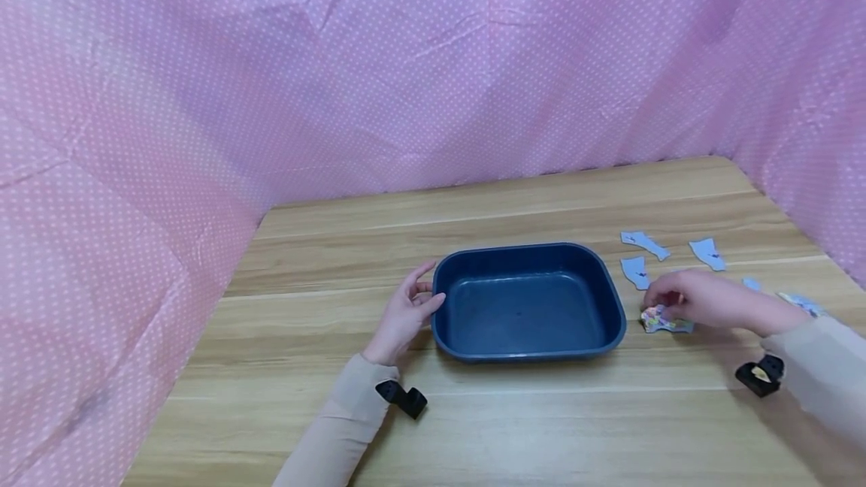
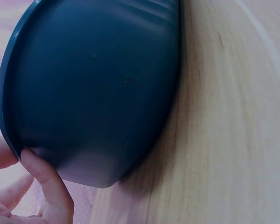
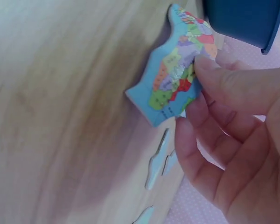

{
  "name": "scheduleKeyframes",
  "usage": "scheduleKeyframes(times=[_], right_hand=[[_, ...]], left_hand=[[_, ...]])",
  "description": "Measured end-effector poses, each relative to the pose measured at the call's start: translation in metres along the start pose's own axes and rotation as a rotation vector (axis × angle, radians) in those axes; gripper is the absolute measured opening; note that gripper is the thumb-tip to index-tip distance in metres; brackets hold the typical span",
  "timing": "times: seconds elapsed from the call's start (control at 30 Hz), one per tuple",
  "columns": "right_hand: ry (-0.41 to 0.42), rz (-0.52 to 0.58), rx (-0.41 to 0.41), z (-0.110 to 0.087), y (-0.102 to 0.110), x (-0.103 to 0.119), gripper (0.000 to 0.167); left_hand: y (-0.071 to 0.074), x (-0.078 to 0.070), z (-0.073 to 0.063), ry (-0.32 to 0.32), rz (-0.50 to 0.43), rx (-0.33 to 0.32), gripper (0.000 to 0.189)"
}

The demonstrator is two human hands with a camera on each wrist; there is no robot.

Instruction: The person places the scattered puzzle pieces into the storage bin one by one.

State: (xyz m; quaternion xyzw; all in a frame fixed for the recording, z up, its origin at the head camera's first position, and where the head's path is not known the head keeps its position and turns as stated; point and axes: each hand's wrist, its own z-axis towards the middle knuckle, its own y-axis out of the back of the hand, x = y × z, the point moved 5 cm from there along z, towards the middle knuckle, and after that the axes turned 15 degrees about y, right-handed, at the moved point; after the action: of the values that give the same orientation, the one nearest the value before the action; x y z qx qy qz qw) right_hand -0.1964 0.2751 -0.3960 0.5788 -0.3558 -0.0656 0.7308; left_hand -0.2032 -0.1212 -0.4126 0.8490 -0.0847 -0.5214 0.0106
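- The map piece (image 3: pixel 173 72) is at the right of the tub (image 1: pixel 528 307), just beside its right wall, low over the surface (image 1: pixel 325 284); I cannot tell whether it is fully lifted.
- It looks thin, flat and stiff, like coated card or thin board, so it should be light. The printed face has a sheen and may slip a little under a fingertip.
- Its narrow points and uneven outline look the likeliest parts to bend or chip; a pinch across the broad middle of an edge, thumb on the print, should be safest.
- The tub looks like rigid plastic, light for its size, with smooth walls; the rim is the natural place to hold it.
- The right hand (image 1: pixel 704 299) is nearly closed, pinching the map piece between the thumb on its printed face and the fingers behind; the other fingers curl loosely.
- The left hand (image 1: pixel 402 314) is partly closed over the tub's left rim, thumb on the inner side, fingers outside.
- Beyond the right hand lie loose pale-blue pieces, among them a long one (image 1: pixel 644 243) and a wedge-shaped one (image 1: pixel 708 254), well within reach.
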Motion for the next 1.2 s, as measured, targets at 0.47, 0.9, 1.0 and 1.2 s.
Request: scheduleKeyframes(times=[0.47, 0.9, 1.0, 1.2], right_hand=[[0.045, -0.033, -0.209, 0.0, 0.032, 0.012, 0.026], [-0.131, 0.046, -0.375, 0.022, 0.056, 0.029, 0.012], [-0.133, 0.087, -0.427, 0.032, 0.059, 0.033, 0.016], [-0.085, 0.111, -0.439, 0.059, 0.058, 0.043, 0.039]], left_hand=[[0.001, 0.0, -0.002, -0.014, -0.011, -0.003, 0.057], [0.0, -0.001, -0.001, -0.008, 0.021, -0.002, 0.056], [0.0, -0.002, -0.001, -0.003, 0.019, -0.002, 0.056], [0.003, 0.0, -0.002, -0.009, -0.007, -0.005, 0.054]])
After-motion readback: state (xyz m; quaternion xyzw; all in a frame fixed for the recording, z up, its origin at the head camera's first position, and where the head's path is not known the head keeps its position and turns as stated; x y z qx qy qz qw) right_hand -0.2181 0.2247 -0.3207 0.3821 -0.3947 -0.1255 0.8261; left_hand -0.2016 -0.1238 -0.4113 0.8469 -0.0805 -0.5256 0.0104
